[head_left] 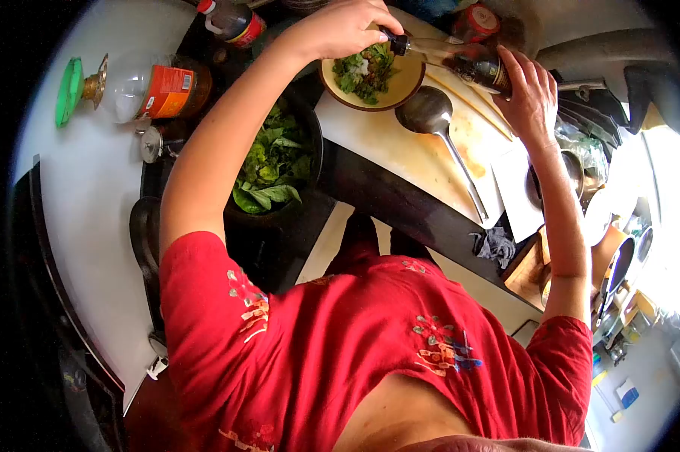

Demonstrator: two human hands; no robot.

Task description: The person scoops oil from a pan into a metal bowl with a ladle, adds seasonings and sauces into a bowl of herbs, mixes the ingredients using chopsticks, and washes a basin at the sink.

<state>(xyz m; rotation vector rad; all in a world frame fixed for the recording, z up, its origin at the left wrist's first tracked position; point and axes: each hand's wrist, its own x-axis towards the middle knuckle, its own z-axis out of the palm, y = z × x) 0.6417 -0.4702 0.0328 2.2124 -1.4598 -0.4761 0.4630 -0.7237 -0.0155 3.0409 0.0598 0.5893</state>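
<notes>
A glass bottle (pixel 449 56) with a dark label and a black cap or spout lies nearly level in the air. My right hand (pixel 527 94) is closed around its base end. At the black top end, the fingers of my left hand (pixel 344 29) are pinched; how they grip the cap is partly hidden. Just below that top end stands a cream bowl with a brown rim (pixel 408 90), holding chopped greens (pixel 366 75) and a small white heap. Beside the bowl, a metal ladle (pixel 427 113) rests on a cutting board (pixel 370 135), near a pair of chopsticks (pixel 472 105).
A dark wok (pixel 317 143) full of leafy greens (pixel 272 166) sits left of the board. Farther left are a large green-lidded plastic jug (pixel 170 90) and a red-capped bottle (pixel 234 22). Right of the board lie a dark cloth (pixel 494 247), a wooden board (pixel 527 271) and several pans.
</notes>
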